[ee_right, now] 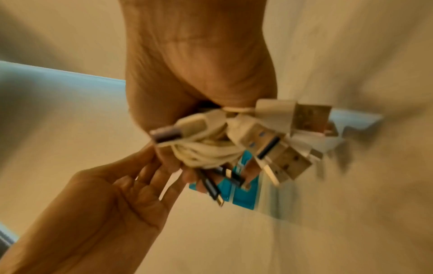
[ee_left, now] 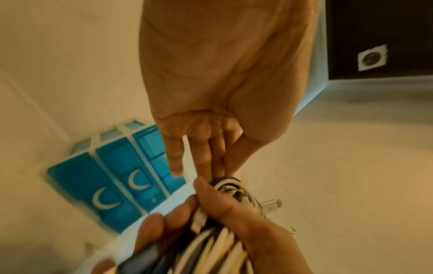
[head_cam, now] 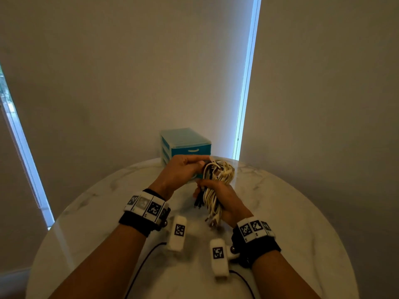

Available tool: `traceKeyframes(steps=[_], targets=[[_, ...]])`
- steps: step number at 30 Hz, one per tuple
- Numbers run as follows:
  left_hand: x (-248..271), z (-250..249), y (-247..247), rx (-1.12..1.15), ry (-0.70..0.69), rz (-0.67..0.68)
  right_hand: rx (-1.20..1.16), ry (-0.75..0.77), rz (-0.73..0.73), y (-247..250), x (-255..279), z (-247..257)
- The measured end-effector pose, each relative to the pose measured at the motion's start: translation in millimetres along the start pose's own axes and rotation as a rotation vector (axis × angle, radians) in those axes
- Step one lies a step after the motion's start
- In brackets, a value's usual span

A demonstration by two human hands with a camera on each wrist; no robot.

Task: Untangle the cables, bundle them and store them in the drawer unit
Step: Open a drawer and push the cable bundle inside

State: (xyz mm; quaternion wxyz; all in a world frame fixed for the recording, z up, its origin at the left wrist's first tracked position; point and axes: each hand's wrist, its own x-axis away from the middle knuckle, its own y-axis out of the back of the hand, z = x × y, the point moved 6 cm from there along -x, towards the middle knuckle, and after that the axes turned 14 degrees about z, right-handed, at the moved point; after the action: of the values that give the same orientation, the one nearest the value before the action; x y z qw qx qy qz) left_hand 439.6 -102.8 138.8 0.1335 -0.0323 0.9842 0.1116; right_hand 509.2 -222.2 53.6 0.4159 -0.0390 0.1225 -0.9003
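Note:
A bundle of white and black cables is held upright above the round marble table. My right hand grips the bundle around its middle, with USB plugs sticking out below the fist. My left hand is at the bundle's top, and its fingers pinch a thin white tie strip that runs to the coil. The teal drawer unit stands at the table's far edge behind the hands, all its drawers closed. In the wrist views my right hand and left hand are blurred.
Thin black leads from the wrist cameras trail over the near part of the table. A wall rises right behind the drawer unit, with bright window strips at the right and far left.

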Motion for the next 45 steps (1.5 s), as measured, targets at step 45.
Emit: traceKeyframes(steps=[45], targets=[[-29.8, -6.2, 82.5, -1.104, 0.491, 0.21, -0.48, 0.042, -0.071, 45.2, -58.0, -20.1]])
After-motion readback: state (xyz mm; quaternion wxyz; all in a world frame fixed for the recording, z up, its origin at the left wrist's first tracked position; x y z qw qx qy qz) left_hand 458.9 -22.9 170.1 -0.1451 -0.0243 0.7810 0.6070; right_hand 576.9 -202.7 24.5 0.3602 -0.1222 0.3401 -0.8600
